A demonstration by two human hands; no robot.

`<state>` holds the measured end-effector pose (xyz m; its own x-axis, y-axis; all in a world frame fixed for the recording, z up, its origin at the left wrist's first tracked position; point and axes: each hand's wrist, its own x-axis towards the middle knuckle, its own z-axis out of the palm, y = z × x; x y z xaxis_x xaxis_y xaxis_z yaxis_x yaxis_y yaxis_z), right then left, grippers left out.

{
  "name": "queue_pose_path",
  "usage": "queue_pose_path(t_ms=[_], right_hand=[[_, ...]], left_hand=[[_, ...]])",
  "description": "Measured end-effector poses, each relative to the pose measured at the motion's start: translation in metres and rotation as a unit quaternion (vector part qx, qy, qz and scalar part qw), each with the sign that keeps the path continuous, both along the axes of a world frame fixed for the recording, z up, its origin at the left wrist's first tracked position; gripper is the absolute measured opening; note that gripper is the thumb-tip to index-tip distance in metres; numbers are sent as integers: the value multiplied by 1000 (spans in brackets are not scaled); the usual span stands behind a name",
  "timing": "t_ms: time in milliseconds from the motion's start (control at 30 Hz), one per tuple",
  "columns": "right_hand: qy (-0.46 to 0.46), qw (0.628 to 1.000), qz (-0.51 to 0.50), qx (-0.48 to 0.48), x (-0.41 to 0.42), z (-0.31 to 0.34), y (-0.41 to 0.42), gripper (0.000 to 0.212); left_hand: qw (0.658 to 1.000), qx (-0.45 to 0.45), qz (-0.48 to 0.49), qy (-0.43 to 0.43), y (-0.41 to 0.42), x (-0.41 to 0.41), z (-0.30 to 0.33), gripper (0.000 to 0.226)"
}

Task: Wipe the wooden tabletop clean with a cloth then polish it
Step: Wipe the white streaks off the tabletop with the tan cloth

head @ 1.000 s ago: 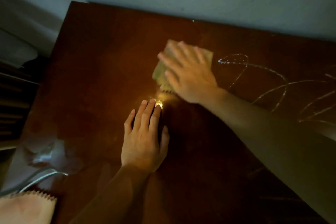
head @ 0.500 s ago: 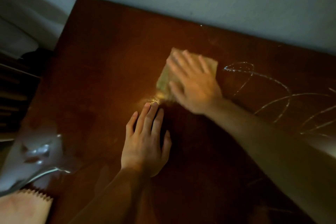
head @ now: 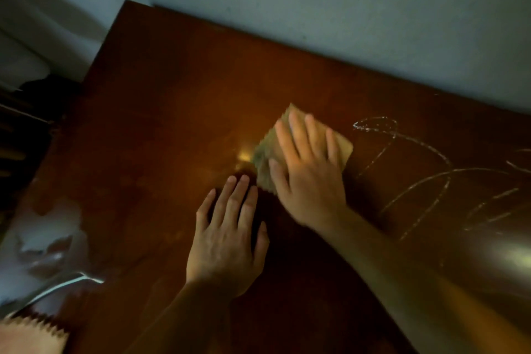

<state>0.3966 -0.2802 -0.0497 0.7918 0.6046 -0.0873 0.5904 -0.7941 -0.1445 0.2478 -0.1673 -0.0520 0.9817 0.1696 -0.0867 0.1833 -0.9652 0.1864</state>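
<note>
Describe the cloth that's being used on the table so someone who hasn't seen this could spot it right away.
On the brown wooden tabletop set against the pale wall, look near the middle, left of the whitish scribbled lines. The cloth is a folded yellowish pad lying flat under the right hand. Unlike the second, zigzag-edged cloth at the near left corner, this one is pressed down by fingers.

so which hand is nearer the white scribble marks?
Right. The right hand, pressing the cloth, sits just left of the white scribble marks; the left hand lies flat farther left.

cloth (head: pixel 304 149) on tabletop (head: pixel 172 112) (mid-table)
</note>
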Motion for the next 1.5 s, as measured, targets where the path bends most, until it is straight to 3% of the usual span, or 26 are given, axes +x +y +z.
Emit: queue_pose_path(t_ms=[100, 200, 333, 433, 600, 733, 867, 1000, 1100, 1333, 1500], right_hand=[[6, 1000, 29, -1, -29, -5, -15, 64], [-4, 999, 46, -13, 4, -5, -12, 65], [16, 998, -54, -20, 99, 0, -2, 67], [25, 995, -93, -28, 121, -1, 3, 65], [-23, 989, -149, 4, 10, -3, -20, 64], [17, 996, -90, 8, -78, -7, -44, 63], [6, 999, -32, 3, -1, -4, -63, 63], [15, 993, -114, -18, 105, -2, -69, 65], [34, 990, -137, -26, 126, -1, -64, 64], [2, 994, -110, 5, -12, 3, -83, 67], [43, 997, -60, -25, -5, -3, -95, 67]], left_hand=[[1000, 0, -3, 3, 0, -1, -1, 60], [1000, -7, -3, 3, -1, 0, -1, 59], [1000, -15, 3, -7, -1, 1, 0, 58], [1000, -12, 5, -13, 0, 0, 1, 58], [1000, -9, 4, -22, -1, -1, 4, 58], [1000, -2, 5, -17, -1, 0, 7, 58], [1000, -4, 9, -16, 0, 0, 6, 59], [999, -24, 15, -28, -1, -1, 4, 58], [999, -31, 18, -30, -1, 0, 4, 58], [997, -63, 46, -17, -8, 9, 17, 54], [991, -42, -130, -17, -38, 64, 22, 47]])
